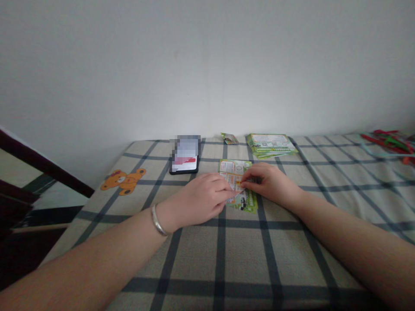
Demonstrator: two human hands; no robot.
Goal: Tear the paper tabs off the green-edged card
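The green printed paper leaflet (234, 167) lies flat on the grey checked cloth (227, 259), between both hands. The left hand (202, 196), a silver bangle (158, 221) at its wrist, lies knuckles-up, its curled fingers pressed together on the sheet's left edge. The right hand (272, 183) reaches in low from the right, thumb and forefinger pinching the paper's middle.

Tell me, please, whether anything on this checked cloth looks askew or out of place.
Nothing looks spilled or damaged. The stack of leaflets is fanned unevenly rather than squared up, and a small folded scrap lies alone just left of it.
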